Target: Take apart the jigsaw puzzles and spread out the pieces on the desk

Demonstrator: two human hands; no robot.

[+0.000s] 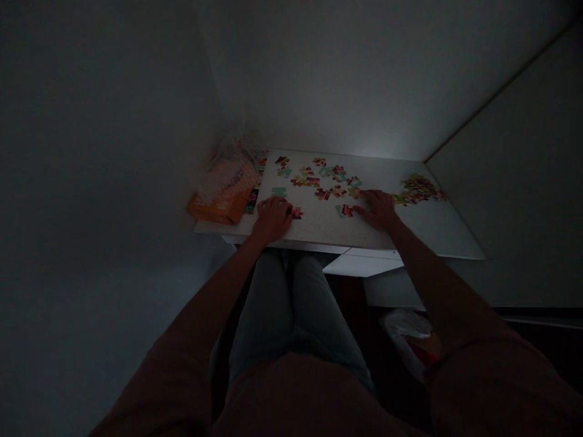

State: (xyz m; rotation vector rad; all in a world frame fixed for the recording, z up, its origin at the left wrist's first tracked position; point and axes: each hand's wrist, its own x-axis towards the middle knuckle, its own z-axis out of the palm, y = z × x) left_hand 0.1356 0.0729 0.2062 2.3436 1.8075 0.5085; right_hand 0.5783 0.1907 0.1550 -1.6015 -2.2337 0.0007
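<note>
Jigsaw puzzle pieces lie scattered over the white tabletop. My left hand rests on the table near its front edge, fingers down and holding nothing that I can see. Beside its fingertips on the right is a pink puzzle piece, and just beyond it a pale green piece. With thumb and fingers apart, my right hand reaches over the table. Its fingertips are at a yellowish piece; its thumb is close to a green-and-red piece. Dim light hides whether either hand touches these pieces.
A dense pile of puzzle pieces lies at the right. At the left end stand an orange box and crumpled clear plastic, beside a dark patterned strip. Walls enclose the table behind and sideways. A plastic bag sits below, right.
</note>
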